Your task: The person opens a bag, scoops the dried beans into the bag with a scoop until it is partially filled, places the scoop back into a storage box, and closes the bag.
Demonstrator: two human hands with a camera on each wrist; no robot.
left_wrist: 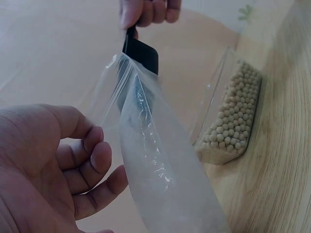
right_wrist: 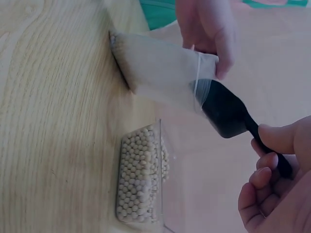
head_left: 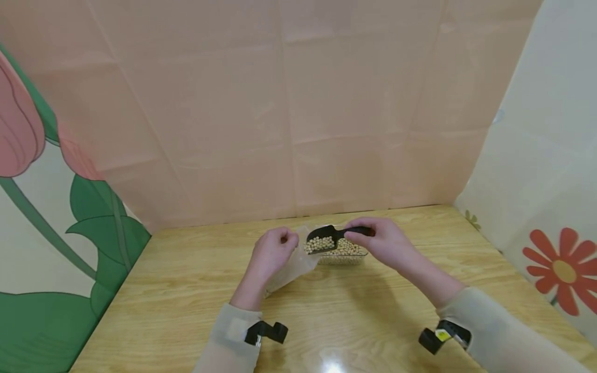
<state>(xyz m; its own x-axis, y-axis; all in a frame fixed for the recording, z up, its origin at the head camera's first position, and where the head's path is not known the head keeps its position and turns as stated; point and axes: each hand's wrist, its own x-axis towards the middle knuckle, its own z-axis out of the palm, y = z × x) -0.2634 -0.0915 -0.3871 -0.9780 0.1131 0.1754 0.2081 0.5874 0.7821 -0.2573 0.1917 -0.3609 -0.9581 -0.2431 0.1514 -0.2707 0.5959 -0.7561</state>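
- We see a black scoop [right_wrist: 226, 116], smooth and hard, with a rounded bowl and a thin handle. Its tip is inside the mouth of the bag.
- In the bowl we see a heap of little pale balls [head_left: 321, 243], round like beads.
- The right hand [head_left: 384, 243] has its grip around the scoop's handle, with the thumb pressing on it.
- The bag [right_wrist: 160, 73] is thin, cloudy plastic, shiny and wrinkly near the top, with a straight strip across it by the mouth. It slants up from the tabletop, and we see bumpy dots low down in it.
- The left hand [head_left: 275, 248] has its grip pinched on the bag's top edge, its fingers curled.
- Near the bag we see a clear, hard plastic box [left_wrist: 211, 155] with flat sides, holding lots more of the same balls.
- All this is on or over a wooden tabletop [head_left: 186, 290] with wavy yellow-brown lines.
- Behind it we see a pink sheet [head_left: 280, 103] with straight creases.
- On the right wall is a red flower [head_left: 564, 269] with long, rounded petals.
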